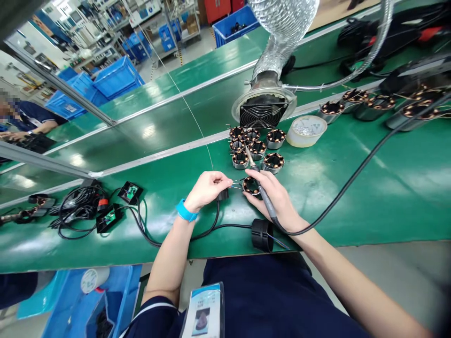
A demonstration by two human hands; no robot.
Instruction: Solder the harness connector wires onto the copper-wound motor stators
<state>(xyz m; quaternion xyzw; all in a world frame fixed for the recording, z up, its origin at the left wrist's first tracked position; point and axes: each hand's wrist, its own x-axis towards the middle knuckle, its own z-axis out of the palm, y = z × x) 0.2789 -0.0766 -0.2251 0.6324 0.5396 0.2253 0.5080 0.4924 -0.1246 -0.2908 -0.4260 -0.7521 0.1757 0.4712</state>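
Observation:
My left hand (207, 190), wearing a blue wristband, is closed in a pinch on thin wires (237, 184) that run to a motor stator (251, 186). A soldering iron (266, 199) lies in my right hand (278, 199), its tip pointing away over other stators. The fingers of that hand also rest against the near stator, a ring with copper windings. Under my left hand a black part (222, 195) is partly hidden, with a black cable coming from it. Nearer the bench edge lies a black cylindrical housing (261, 234) with coloured wires coming out.
Several wound stators (273, 162) stand beyond my hands, before a fume extractor (264, 110). A round white tub (306, 131) is beside them. Thin solder wire (197, 122) hangs from above. Two open black boxes with circuit boards (108, 217) and coiled cables (82, 206) lie left.

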